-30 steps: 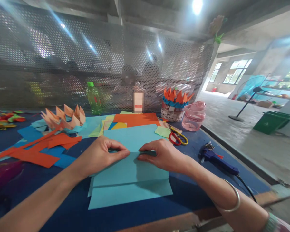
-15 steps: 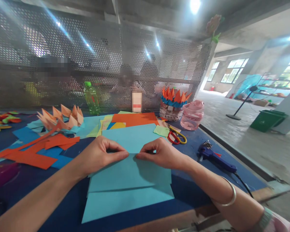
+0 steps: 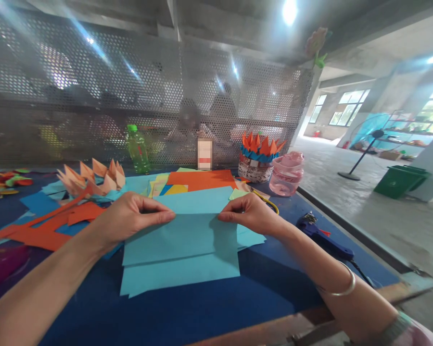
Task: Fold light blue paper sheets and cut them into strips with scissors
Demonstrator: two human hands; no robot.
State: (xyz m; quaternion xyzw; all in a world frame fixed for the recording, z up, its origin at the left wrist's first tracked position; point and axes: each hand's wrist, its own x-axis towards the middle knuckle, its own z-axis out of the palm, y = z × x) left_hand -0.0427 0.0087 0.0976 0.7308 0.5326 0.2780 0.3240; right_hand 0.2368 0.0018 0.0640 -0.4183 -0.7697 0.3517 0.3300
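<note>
1. One blue bench (image 3: 267,288) stretches before us, light-blue paper (image 3: 187,235) at its middle, between our hands.
2. From the grip, the paper extends toward us, its longer side seemingly running left to right, though foreshortening leaves us unsure.
3. Our left hand (image 3: 130,216) and right hand (image 3: 252,214) pinch the far edge, neither nearer.
4. Between our fingertips (image 3: 169,215), a short stretch of edge lies bare.
</note>
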